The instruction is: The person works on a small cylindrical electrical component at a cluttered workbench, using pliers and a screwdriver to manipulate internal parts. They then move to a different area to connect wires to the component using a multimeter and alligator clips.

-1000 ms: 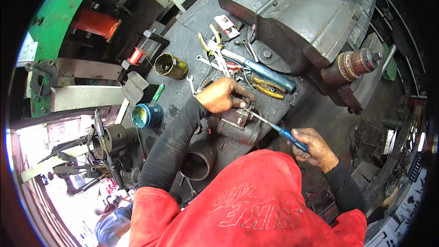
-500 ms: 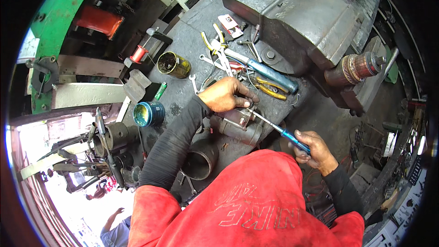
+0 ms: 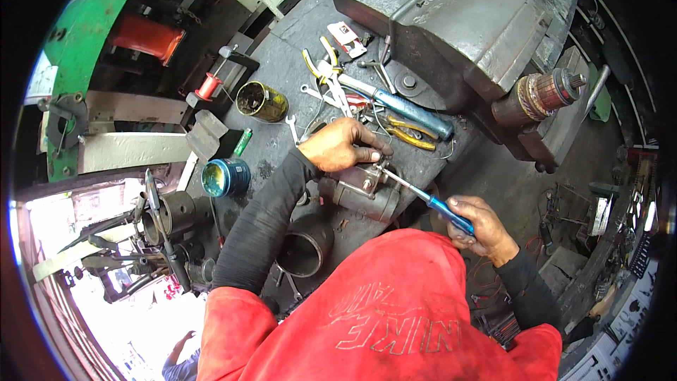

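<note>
A screwdriver (image 3: 438,204) with a blue handle is held in my right hand (image 3: 483,227), its fingers wrapped round the grip. The shaft slants up and left, and the tip meets the end of a cylindrical metal motor part (image 3: 370,200) lying on the bench. My left hand (image 3: 337,147) reaches over that part from the left. Its thumb and forefinger pinch at the top end, close to the screwdriver tip; the exact spot they grip is partly hidden. Just beyond are yellow-handled pliers (image 3: 411,134) and a blue tubular tool (image 3: 416,116).
A large bench vise (image 3: 465,35) fills the far right, with a wound armature (image 3: 539,97) at its jaw. Left stand a yellow can (image 3: 261,102), a blue grease tub (image 3: 226,177) and an open metal cylinder (image 3: 305,247). Another person's arm (image 3: 180,347) shows lower left.
The whole view has shifted slightly, with the bench now a little further left. Both hands and the screwdriver keep nearly the same places on the part. The other person's arm has moved lower.
</note>
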{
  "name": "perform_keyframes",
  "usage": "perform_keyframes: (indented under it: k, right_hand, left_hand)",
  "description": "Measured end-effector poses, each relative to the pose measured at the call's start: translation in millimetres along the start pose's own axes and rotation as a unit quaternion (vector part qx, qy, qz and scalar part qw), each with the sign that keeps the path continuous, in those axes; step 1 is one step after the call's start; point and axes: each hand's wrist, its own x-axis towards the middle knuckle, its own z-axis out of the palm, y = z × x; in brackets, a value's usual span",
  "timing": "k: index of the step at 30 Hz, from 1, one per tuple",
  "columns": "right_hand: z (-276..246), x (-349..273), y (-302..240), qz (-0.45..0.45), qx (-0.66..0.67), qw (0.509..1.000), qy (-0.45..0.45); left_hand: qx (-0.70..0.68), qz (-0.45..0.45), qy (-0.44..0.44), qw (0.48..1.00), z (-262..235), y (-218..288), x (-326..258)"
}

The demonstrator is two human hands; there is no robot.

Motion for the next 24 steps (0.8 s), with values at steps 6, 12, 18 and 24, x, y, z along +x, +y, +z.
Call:
perform_keyframes:
  k: [6,12,18,24]
  right_hand:
    - [6.0,-8.8,15.3,-0.35,-0.468,0.798,0.144]
    - [-4.7,-1.7,4.7,0.033,0.005,0.998,0.054]
    - [10.9,-12.6,10.3,-0.214,-0.24,0.937,0.138]
    - [22.1,-11.8,37.2,-0.48,-0.353,0.775,0.212]
  left_hand:
    - [0.004,-0.016,0.007,1.0,0.8,3.8,0.4]
    - [0.008,-0.018,0.004,1.0,1.2,0.7,0.2]
    - [0.014,-0.006,0.013,1.0,1.1,0.8,0.9]
    - [0.017,0.01,0.026,0.999,2.0,-1.2,0.1]
